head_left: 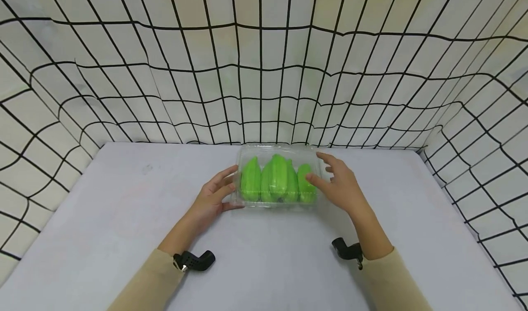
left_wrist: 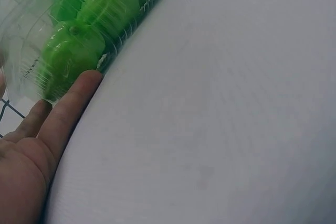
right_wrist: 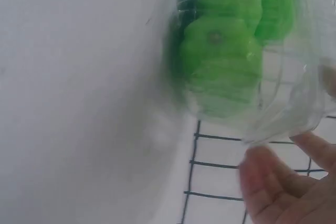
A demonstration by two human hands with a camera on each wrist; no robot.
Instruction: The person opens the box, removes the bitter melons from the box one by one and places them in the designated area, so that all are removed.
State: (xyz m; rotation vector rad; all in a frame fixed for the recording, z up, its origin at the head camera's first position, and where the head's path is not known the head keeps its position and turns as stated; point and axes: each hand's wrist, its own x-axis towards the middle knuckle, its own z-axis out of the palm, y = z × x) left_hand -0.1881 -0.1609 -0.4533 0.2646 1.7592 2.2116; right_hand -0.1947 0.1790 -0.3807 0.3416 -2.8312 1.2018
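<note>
A clear plastic clamshell box lies near the far edge of the table, with several bright green ribbed fruits inside that look like star fruit. My left hand is at the box's left end, and in the left wrist view its straight fingers lie against the plastic side. Around the right end of the box, my right hand is spread, thumb over the lid and fingertips at the far corner. The right wrist view has its fingers right by the box's end wall.
A white-covered table stretches beneath both arms. Black wire grid panels stand along the far, left and right sides, the far one close behind the box. Each wrist wears a black camera mount.
</note>
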